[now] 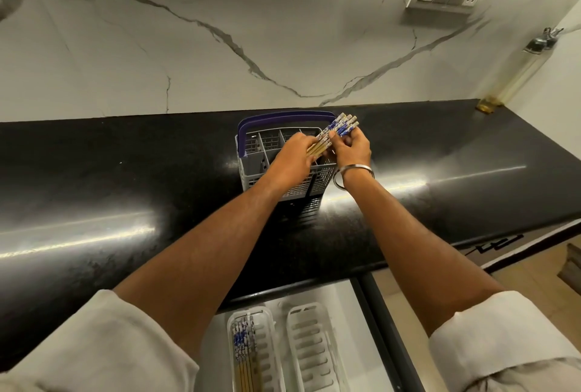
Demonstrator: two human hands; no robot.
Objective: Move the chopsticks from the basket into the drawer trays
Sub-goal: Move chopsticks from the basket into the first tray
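Both hands, left (294,156) and right (350,149), pinch a chopstick bundle (338,129) above the basket (251,152) on the black counter (125,171); the left tray (270,344) below them holds chopsticks.

The basket (284,160) stands on the counter (94,187) about midway along it, nearer the back edge and the wall (188,30). Both hands meet over the basket's right side, the left hand (294,156) beside the right hand (350,148), with a bundle of chopsticks (338,129) between them, tilted up to the right. A bottle (515,71) stands in the far right corner. Below the front edge lies the drawer (342,294): the left tray (270,344) holds chopsticks, the right tray (311,350) lies beside it
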